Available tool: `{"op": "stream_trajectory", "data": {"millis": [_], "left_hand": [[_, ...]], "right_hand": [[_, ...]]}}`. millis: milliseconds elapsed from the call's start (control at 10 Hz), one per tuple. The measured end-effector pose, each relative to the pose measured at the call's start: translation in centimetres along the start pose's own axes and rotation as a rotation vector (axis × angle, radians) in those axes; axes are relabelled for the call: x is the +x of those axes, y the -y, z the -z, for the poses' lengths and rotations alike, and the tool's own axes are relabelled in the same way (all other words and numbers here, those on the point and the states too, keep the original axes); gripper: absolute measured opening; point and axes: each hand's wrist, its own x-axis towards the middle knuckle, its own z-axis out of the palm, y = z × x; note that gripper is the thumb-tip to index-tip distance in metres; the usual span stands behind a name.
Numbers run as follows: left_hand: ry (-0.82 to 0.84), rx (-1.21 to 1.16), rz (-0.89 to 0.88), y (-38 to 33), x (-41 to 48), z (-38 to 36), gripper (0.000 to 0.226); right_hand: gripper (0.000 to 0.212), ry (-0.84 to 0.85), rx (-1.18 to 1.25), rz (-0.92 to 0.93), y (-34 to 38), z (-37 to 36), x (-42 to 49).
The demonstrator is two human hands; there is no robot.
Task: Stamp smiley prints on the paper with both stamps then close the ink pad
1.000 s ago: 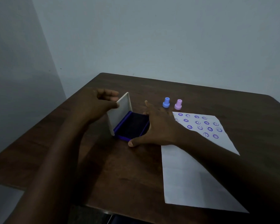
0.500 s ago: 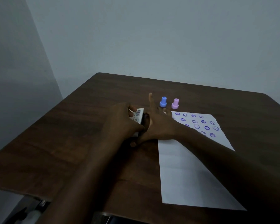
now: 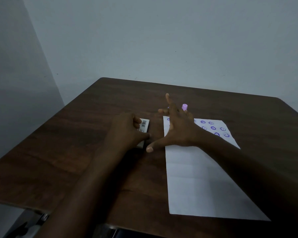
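The ink pad (image 3: 144, 126) lies flat on the dark wooden table (image 3: 76, 148) with its white lid down; a barcode label shows on top. My left hand (image 3: 127, 131) rests over it, fingers curled on the lid and thumb at its near right edge. My right hand (image 3: 177, 129) hovers just right of the pad, fingers spread wide, holding nothing. The white paper (image 3: 196, 177) lies to the right, with several purple smiley prints (image 3: 213, 128) on its far part. The pink stamp (image 3: 184, 107) stands upright behind my right hand. The blue stamp is almost entirely hidden by my fingers.
A grey wall rises behind the table. The table's near edge runs along the bottom left, with dark metal chair or frame parts (image 3: 33, 224) below it.
The ink pad's lid went from standing open to fully down. My left hand pushed it shut. My right hand let go of the base and moved right, over the paper's edge.
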Motion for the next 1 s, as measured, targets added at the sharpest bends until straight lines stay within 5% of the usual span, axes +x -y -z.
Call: {"op": "stream_trajectory", "data": {"millis": [200,400,700,900,1000], "left_hand": [[-0.023,0.002,0.007,-0.2,0.3,0.6,0.021],[0.040,0.008,0.047,-0.4,0.6,1.1,0.027],[0.029,0.070,-0.080,-0.1,1.2,1.7,0.023],[0.116,0.391,-0.242,-2.0,1.9,2.1,0.082],[0.090,0.479,-0.322,-3.8,2.0,2.3,0.119]], "right_hand": [[0.158,-0.033,0.010,0.016,-0.8,0.7,-0.3],[0.165,-0.029,0.010,0.023,-1.1,1.1,-0.8],[0.141,0.035,0.086,0.002,-1.9,1.0,-1.6],[0.129,0.056,0.085,-0.044,-2.7,1.9,-2.4],[0.109,-0.062,0.007,-0.018,-2.8,3.5,-2.7]]}}
